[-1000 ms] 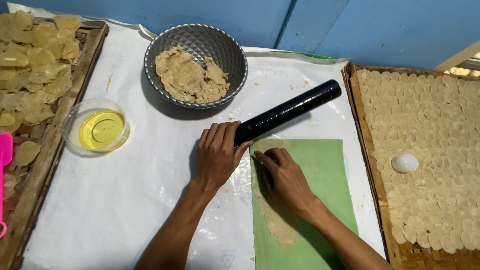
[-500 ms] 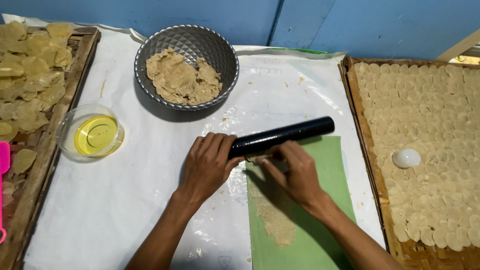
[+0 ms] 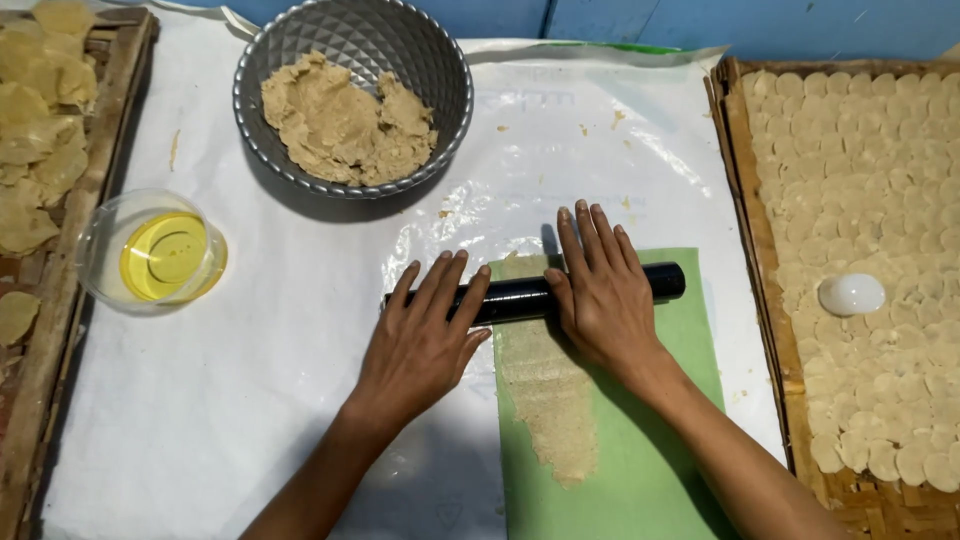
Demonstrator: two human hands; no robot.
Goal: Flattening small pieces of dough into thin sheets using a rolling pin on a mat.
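Note:
A black rolling pin (image 3: 520,296) lies crosswise over the top of a green mat (image 3: 660,470). My left hand (image 3: 425,335) rests flat on its left end, fingers spread. My right hand (image 3: 600,290) presses flat on its right half. Under and below the pin a thin strip of tan dough (image 3: 548,395) is spread along the mat's left side. Both palms lie open on the pin without gripping it.
A metal bowl (image 3: 440,70) with a lump of dough stands at the back. A clear dish of yellow oil (image 3: 155,255) sits to the left. Wooden trays hold dough discs at left (image 3: 25,330) and right (image 3: 765,250); a small white cup (image 3: 850,294) lies on the right tray. White plastic sheet (image 3: 200,400) covers the table.
The pin was tilted with its right end raised toward the back; it now lies level across the mat. My right hand moved from the dough onto the pin, both palms flat.

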